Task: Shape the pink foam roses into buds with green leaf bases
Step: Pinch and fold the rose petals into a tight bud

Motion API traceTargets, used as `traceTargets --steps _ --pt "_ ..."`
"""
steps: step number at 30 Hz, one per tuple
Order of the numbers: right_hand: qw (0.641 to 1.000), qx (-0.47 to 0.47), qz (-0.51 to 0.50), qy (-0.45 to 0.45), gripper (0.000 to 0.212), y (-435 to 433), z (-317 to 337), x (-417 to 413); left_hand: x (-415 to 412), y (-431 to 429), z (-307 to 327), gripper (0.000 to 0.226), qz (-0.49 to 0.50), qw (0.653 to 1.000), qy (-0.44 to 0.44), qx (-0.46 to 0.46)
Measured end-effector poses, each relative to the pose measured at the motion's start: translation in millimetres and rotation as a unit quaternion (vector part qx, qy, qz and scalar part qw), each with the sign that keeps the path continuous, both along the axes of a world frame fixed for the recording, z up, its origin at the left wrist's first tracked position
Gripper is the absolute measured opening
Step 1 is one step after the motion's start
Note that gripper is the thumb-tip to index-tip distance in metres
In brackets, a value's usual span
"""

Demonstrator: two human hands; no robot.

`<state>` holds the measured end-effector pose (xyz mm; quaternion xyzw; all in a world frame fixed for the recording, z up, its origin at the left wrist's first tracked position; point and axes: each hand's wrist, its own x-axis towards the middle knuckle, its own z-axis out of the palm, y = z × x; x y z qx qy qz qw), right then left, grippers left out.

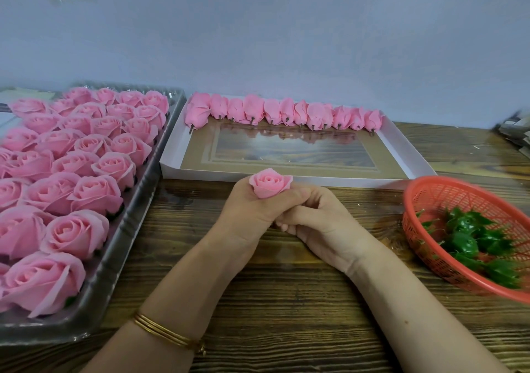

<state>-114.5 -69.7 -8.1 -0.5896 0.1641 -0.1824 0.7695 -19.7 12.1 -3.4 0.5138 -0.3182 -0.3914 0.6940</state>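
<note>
at centre the left hand (246, 210) grasps one pink foam rose (270, 185), the right hand (314, 219) curled against it, its grip i cannot tell; one row of closed pink foam buds (284, 112) lies at 12 o'clock, while a clear plastic tray (96, 295) of open roses waits at 9 o'clock.

Our count
We count one pink foam rose (269, 186) at the fingers (286, 217), about twelve rolled pink buds (286, 112) beyond them, some thirty open pink roses (97, 191) to their left, and one red mesh basket (430, 183) of several green leaf bases (464, 243) to their right.
</note>
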Motion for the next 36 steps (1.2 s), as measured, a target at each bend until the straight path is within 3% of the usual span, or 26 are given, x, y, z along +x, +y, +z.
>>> traceTargets --steps 5,7,10,13,15,21,24,26,31,36 --pt "0.999 0.04 0.023 -0.008 0.017 -1.0 0.4 -0.3 -0.2 1.7 3.8 0.03 -0.003 1.0 0.007 0.007" --pt "0.999 0.028 0.019 -0.021 0.021 -0.1 0.4 0.3 0.4 1.6 3.0 0.029 0.014 1.0 0.014 0.013" --pt "0.999 -0.009 -0.002 -0.042 0.028 3.1 -2.2 2.6 0.9 0.9 2.0 0.009 0.044 0.999 0.009 0.025" --pt "0.997 -0.062 -0.043 -0.032 0.029 4.4 -5.5 4.1 -0.5 0.4 2.9 0.015 0.047 0.999 0.004 0.026" --pt "0.995 -0.078 -0.054 -0.025 0.03 4.0 -5.2 3.7 -1.1 0.1 2.2 0.007 0.038 0.999 0.007 0.021" --pt "1.0 -0.005 0.0 -0.02 0.012 -0.3 -3.2 1.5 5.5 3.9 4.8 0.01 -0.04 0.999 -0.012 0.011" --pt "0.999 0.034 0.031 -0.021 0.017 -1.6 -1.3 0.1 6.6 4.1 5.6 0.005 -0.04 0.999 0.001 0.015" --pt "0.998 0.046 0.036 -0.022 0.017 -0.9 -0.5 0.2 6.5 4.8 5.9 0.014 -0.035 0.999 0.003 0.014" --pt "0.998 -0.011 0.019 -0.052 0.031 3.5 -0.4 1.3 5.6 4.8 5.2 0.023 -0.009 1.0 -0.002 0.021" --pt "0.998 -0.007 0.018 -0.056 0.032 1.6 0.9 0.3 4.9 4.0 6.7 0.013 -0.012 1.0 -0.001 0.008"
